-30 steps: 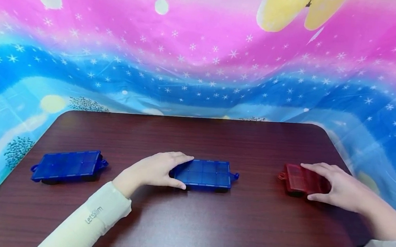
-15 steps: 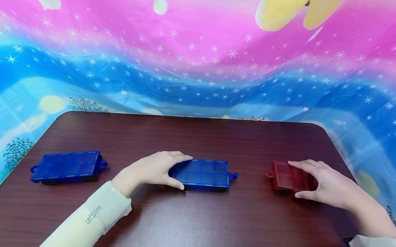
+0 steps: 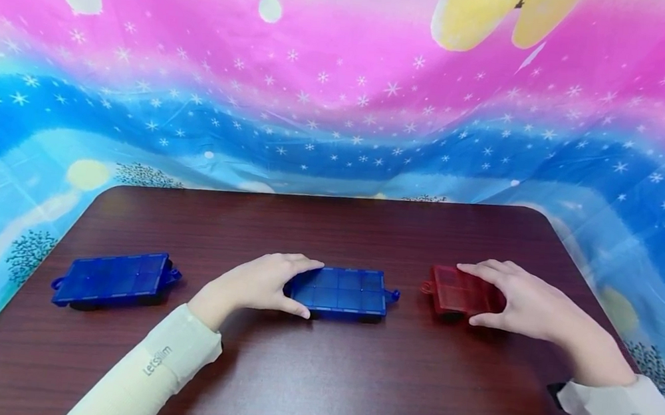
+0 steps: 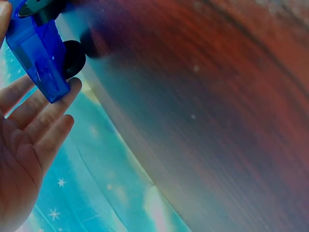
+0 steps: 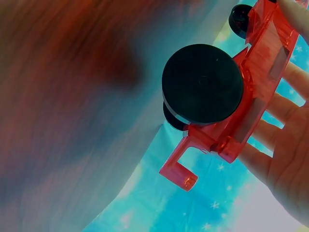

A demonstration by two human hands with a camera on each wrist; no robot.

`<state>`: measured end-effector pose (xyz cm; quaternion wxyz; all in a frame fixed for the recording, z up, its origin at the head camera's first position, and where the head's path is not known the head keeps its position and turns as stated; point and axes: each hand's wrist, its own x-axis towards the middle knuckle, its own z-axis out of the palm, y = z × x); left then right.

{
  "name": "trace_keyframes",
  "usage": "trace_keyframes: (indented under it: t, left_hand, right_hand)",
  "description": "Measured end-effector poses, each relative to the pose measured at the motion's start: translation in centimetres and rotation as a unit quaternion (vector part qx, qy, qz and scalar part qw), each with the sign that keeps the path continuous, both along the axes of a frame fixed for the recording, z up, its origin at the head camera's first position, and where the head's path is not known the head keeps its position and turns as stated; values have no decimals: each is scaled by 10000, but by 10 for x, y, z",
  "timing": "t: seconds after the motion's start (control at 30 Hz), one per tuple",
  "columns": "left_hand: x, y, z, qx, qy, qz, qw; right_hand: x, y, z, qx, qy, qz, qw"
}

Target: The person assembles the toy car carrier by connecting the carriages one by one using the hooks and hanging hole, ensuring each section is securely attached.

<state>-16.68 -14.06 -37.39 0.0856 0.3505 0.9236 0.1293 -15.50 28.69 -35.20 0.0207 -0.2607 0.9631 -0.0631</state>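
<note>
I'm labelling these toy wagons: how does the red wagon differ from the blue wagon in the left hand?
The red wagon is held by the right hand, the blue wagon by the left hand. In the head view, the red wagon's visible coupling points left, the blue wagon's right. Both are translucent with black wheels.

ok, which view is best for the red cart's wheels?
Right wrist: the black wheels show large under the red cart, one nearly face-on. The head view shows mostly the cart's top, with little of one wheel below its near edge. The left wrist view shows none of them.
</note>
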Motion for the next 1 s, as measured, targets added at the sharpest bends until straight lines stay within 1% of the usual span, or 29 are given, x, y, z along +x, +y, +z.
trace_keyframes:
  t: [0.27, 0.47, 0.67, 1.0]
  left_hand:
    - [0, 0, 1, -1, -58, 48, 10000]
    - [1, 0, 0, -26, -66, 64, 10000]
    - [-1, 1, 1, -46, -39, 28, 10000]
    - [0, 1, 0, -75, -76, 63, 9999]
  right_hand:
    - [-2, -19, 2, 36, -37, 20, 10000]
    - [-2, -30, -1, 56, -65, 55, 9999]
    - [-2, -35, -4, 96, -161, 10, 9998]
    - [-1, -39, -9, 159, -159, 2, 9997]
